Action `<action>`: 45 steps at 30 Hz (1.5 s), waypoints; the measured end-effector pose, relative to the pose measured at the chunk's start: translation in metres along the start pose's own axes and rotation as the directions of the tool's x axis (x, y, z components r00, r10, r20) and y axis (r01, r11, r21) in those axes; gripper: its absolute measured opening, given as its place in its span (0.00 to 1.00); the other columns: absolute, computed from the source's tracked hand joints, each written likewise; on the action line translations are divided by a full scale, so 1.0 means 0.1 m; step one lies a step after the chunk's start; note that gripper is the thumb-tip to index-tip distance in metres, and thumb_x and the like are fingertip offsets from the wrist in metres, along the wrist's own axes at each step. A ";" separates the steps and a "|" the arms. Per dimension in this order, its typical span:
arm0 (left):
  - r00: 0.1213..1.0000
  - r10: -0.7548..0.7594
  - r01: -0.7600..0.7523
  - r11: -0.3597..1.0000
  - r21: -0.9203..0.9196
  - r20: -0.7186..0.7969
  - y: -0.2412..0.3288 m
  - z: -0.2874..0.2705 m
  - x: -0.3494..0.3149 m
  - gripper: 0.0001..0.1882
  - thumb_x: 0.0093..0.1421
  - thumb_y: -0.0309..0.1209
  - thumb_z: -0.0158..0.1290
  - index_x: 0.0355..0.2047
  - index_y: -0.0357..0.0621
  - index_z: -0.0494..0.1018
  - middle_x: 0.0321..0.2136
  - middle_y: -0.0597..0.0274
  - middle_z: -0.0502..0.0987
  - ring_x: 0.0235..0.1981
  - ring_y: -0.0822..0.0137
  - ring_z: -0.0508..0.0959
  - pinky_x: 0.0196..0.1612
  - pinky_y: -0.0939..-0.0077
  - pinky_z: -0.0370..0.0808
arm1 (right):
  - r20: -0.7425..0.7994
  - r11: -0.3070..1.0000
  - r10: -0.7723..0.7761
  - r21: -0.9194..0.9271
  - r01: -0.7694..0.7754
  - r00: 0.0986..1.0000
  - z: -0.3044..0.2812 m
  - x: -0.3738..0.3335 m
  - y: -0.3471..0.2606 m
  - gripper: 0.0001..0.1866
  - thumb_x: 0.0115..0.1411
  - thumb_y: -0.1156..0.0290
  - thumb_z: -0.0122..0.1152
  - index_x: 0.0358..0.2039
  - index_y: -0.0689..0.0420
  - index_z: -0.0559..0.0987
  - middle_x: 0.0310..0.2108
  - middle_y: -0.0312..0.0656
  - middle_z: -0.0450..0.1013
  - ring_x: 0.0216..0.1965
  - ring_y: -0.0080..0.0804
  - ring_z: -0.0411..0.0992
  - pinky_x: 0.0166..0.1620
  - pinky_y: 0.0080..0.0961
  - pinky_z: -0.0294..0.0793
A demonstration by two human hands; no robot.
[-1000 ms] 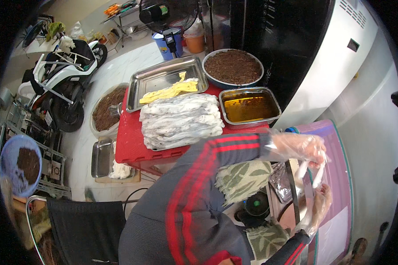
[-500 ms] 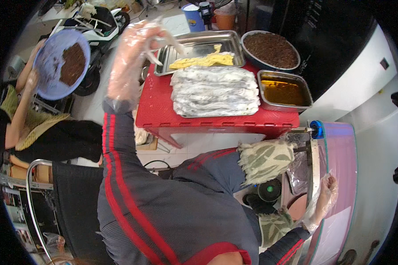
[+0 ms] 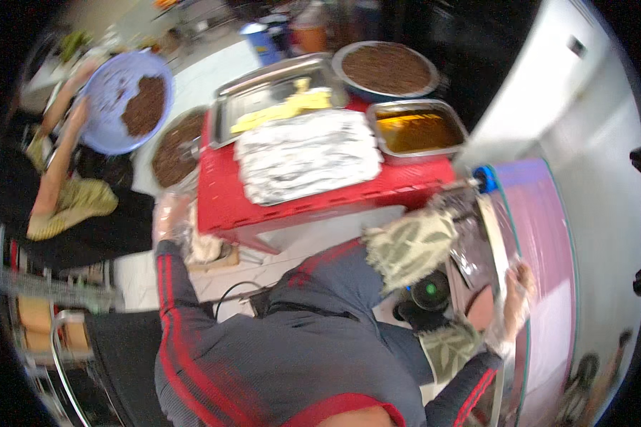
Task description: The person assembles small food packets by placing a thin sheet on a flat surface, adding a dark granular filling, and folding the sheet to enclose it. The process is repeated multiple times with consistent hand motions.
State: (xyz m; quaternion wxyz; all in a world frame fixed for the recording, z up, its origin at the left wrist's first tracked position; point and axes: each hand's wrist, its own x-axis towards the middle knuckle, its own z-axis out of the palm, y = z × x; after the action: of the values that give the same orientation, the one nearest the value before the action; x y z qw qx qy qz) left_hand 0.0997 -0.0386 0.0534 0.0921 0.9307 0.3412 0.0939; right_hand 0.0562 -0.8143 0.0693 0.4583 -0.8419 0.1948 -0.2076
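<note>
My left hand [image 3: 172, 217], in a clear plastic glove, is low by the left edge of the red table [image 3: 217, 206]. Motion smears its fingers, so what they hold cannot be made out. Just beyond it sits a bowl of brown crumbly stuff [image 3: 176, 153]; beside it, lower down, is a pale lump [image 3: 205, 248]. My right hand [image 3: 514, 302], also gloved, is at the pale bar beside a purple-pink sheet [image 3: 541, 235]. Its fingers are loosely bent, with nothing visible in them. White, grey-streaked strips [image 3: 310, 153] lie side by side in a tray on the table.
Behind the strips stands a metal tray [image 3: 224, 114] with yellow pieces [image 3: 285, 110]. To its right are a round basin of brown crumbs [image 3: 384, 67] and a metal pan of amber liquid [image 3: 420, 132]. At left, another person holds a blue basin [image 3: 110, 117]. A black chair [image 3: 128, 341] is nearby.
My left hand has dropped from above the tray to beside the table's left edge; the pale strip at it no longer shows. My right hand stays by the bar. The view has shifted.
</note>
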 end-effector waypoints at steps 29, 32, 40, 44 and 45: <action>-0.534 0.825 -0.600 -0.525 -0.604 -0.187 6.85 0.65 -3.35 0.14 0.66 0.37 0.56 0.43 0.38 0.78 0.40 0.47 0.80 0.43 0.46 0.79 0.48 0.54 0.75 | -0.238 0.840 -0.174 -0.543 0.018 0.955 -1.34 -0.12 0.93 0.18 0.59 0.62 0.64 0.48 0.56 0.81 0.52 0.47 0.77 0.55 0.51 0.72 0.58 0.43 0.72; -0.457 0.850 -0.545 -0.501 -0.673 -0.263 7.44 1.03 -3.91 0.13 0.65 0.37 0.57 0.41 0.39 0.80 0.40 0.47 0.81 0.44 0.43 0.80 0.49 0.52 0.75 | -0.432 0.730 -0.175 -0.660 -0.177 0.885 -1.73 0.19 1.20 0.19 0.60 0.63 0.62 0.49 0.57 0.81 0.52 0.49 0.77 0.56 0.53 0.72 0.59 0.44 0.72; -0.539 0.825 -0.588 -0.513 -0.625 -0.171 8.07 1.68 -5.05 0.19 0.61 0.44 0.59 0.39 0.40 0.83 0.39 0.45 0.83 0.44 0.41 0.81 0.49 0.53 0.76 | -0.589 0.591 0.246 -0.538 -0.601 0.770 -2.21 0.76 1.71 0.22 0.59 0.63 0.63 0.51 0.61 0.80 0.52 0.59 0.77 0.55 0.60 0.74 0.60 0.49 0.72; -0.496 0.865 -0.540 -0.377 -0.753 -0.078 7.96 1.61 -5.18 0.19 0.61 0.44 0.57 0.37 0.39 0.83 0.39 0.41 0.82 0.43 0.41 0.81 0.48 0.51 0.77 | -0.500 0.603 0.392 -0.495 -0.626 0.772 -2.19 0.78 1.75 0.19 0.58 0.64 0.61 0.46 0.63 0.82 0.48 0.59 0.79 0.50 0.60 0.77 0.56 0.48 0.75; -0.365 0.921 -0.555 -0.335 -0.761 -0.140 7.91 1.55 -5.16 0.19 0.61 0.44 0.57 0.37 0.39 0.83 0.38 0.41 0.82 0.42 0.40 0.81 0.48 0.51 0.77 | -0.486 0.573 0.415 -0.518 -0.635 0.770 -2.17 0.78 1.72 0.19 0.58 0.64 0.61 0.44 0.63 0.83 0.47 0.59 0.79 0.49 0.59 0.78 0.55 0.48 0.75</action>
State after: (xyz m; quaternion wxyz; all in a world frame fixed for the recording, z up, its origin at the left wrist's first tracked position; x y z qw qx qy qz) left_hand 0.2384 -0.9858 0.0324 0.3504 0.7130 -0.6023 -0.0780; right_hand -0.0175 -1.0916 0.0429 0.1362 -0.8044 0.5682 -0.1073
